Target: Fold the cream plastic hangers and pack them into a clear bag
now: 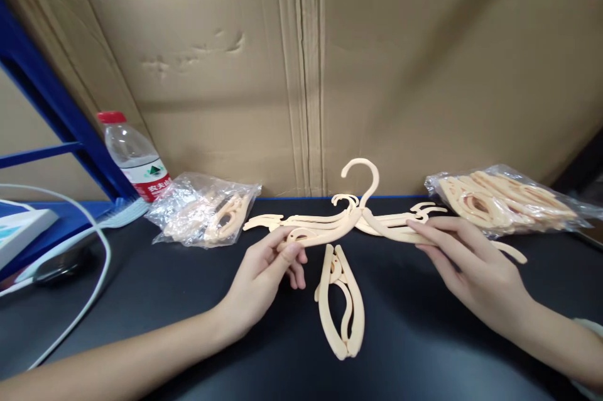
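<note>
A peach plastic hanger (pixel 351 220) is spread open just above the black table, hook pointing up. My left hand (pixel 266 278) pinches its left arm between thumb and fingers. My right hand (pixel 464 263) grips its right arm, fingers stretched along it. More unfolded hangers lie in a stack right behind it. A folded hanger (pixel 340 300) lies on the table between my hands, close to me.
A clear bag of folded hangers (pixel 506 200) lies at the right, a nearly empty bag (pixel 202 209) at the left. A water bottle (pixel 136 159) with a red cap, a white cable (pixel 97 275) and a blue frame (pixel 51 105) stand left. Cardboard (pixel 301 68) walls the back.
</note>
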Demonstrator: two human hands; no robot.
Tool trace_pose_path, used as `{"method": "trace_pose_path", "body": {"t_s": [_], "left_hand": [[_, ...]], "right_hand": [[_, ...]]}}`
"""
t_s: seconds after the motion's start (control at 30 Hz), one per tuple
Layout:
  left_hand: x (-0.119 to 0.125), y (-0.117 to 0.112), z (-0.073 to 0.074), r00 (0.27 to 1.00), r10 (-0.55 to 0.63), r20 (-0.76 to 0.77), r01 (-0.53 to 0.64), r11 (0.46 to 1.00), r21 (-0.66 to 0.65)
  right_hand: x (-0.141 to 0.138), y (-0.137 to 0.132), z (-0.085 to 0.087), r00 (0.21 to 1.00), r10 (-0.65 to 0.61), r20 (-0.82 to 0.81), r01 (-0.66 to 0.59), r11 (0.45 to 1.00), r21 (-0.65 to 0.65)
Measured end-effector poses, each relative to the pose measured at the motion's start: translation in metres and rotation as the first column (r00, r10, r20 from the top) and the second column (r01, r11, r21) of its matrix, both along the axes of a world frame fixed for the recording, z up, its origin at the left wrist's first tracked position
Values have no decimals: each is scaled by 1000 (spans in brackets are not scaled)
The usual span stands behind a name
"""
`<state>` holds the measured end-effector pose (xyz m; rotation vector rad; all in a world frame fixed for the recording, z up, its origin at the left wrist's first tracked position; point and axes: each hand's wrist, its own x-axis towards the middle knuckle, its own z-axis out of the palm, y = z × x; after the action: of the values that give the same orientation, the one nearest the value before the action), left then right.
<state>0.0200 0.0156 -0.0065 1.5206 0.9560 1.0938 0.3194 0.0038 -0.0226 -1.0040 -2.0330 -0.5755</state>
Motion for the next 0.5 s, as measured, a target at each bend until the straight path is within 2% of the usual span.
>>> {"method": "trace_pose_path", "body": {"t_s": [0.07, 0.23, 0.37, 0.5], "left_hand": [[-1, 3, -1, 998, 38, 51, -37, 999, -21], [-4, 8, -5, 985, 99, 144, -88, 992, -86], [-5, 8, -6, 978, 110, 177, -94, 991, -96], [-4, 7, -7, 975, 120, 185, -102, 989, -105]], "right_hand": [[4, 3, 2, 997, -33, 64, 32, 999, 8], [9, 4, 7, 941, -268, 205, 238, 958, 157], [8, -1, 10, 902, -335, 273, 260, 925, 276], [9, 0, 11, 902, -351, 251, 271, 914, 302]]}}
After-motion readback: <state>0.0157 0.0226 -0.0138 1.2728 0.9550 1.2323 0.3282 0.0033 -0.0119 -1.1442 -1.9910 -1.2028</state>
